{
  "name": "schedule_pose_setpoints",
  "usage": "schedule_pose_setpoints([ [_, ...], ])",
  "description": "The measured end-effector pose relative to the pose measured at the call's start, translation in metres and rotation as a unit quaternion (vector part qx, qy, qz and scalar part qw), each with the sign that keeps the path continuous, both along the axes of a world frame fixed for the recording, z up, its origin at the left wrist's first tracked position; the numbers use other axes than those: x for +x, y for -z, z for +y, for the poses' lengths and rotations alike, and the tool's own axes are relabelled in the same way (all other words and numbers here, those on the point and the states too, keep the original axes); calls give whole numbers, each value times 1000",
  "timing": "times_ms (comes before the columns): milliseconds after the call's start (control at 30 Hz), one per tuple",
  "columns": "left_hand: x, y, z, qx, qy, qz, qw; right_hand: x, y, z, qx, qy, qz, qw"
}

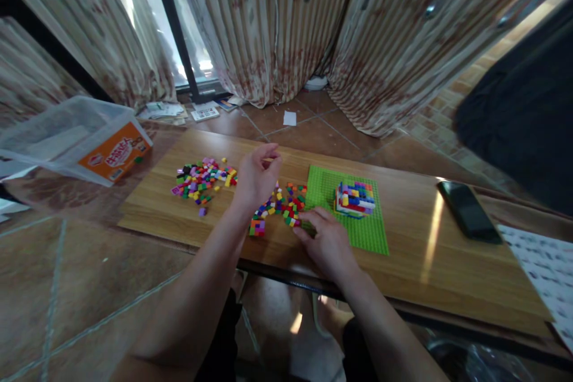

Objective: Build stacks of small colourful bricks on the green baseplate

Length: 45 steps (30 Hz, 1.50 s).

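My left hand (pixel 259 176) is raised over the middle of the wooden table, between two heaps of small toy bricks. Its fingers curl inward, and I cannot make out what lies in them. Low on the table, my right hand (pixel 326 242) reaches to the edge of the nearer loose bricks (pixel 290 206), thumb and forefinger apart beside them. A small block of joined bricks (pixel 257 227) lies just left of that heap. Right of my right hand, a multicoloured brick structure (pixel 355 199) with walls stands on a green studded baseplate (pixel 371 242).
Another heap of loose bricks (pixel 206 176) spreads on the left of the table (pixel 416 215). A clear plastic box (pixel 67 131) with an orange label stands beyond the left end. At right lie a black phone (pixel 469 212) and a printed sheet (pixel 544 268). Curtains (pixel 268 30) hang behind.
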<state>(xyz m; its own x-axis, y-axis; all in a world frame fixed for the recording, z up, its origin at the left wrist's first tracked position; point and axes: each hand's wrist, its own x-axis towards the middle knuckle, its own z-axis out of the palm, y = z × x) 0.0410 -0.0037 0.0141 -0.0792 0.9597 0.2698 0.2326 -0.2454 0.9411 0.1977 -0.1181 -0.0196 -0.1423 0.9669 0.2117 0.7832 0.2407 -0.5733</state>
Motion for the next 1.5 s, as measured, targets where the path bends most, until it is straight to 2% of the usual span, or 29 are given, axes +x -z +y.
schedule_pose_setpoints([
  [200, -9, 1, -3, 7, 2, 30, 1000, -10, 1, 2, -3, 16, -69, 997],
  [467, -8, -1, -12, -21, 76, 95, 992, -11, 5, 3, -2, -5, -41, 999],
  [567, -7, -4, -15, -37, 134, 125, 982, -6, 2, 4, 7, 30, 5, 1000],
  [700, -3, -4, -21, -93, 272, 163, 944, 4, -4, 7, 54, 89, 58, 993],
  [767, 2, -3, -26, -130, 331, 145, 923, 9, -6, 8, 74, 105, 73, 989],
  [833, 9, -3, -31, -163, 361, 102, 913, 11, -7, 8, 84, 109, 90, 986],
  [967, 18, -5, -36, -212, 357, 38, 909, 14, -6, 9, 67, 119, 189, 972],
  [1100, 21, -6, -35, -223, 346, 5, 911, 14, -5, 11, 12, 120, 357, 927],
  [1200, 21, -3, -34, -208, 349, -6, 914, 13, -6, 13, -20, 122, 432, 894],
  [1300, 23, -1, -34, -195, 352, -9, 915, 12, -9, 14, -36, 130, 459, 878],
  [1500, 30, 2, -36, -142, 343, 6, 929, 11, -10, 13, -39, 140, 446, 883],
])
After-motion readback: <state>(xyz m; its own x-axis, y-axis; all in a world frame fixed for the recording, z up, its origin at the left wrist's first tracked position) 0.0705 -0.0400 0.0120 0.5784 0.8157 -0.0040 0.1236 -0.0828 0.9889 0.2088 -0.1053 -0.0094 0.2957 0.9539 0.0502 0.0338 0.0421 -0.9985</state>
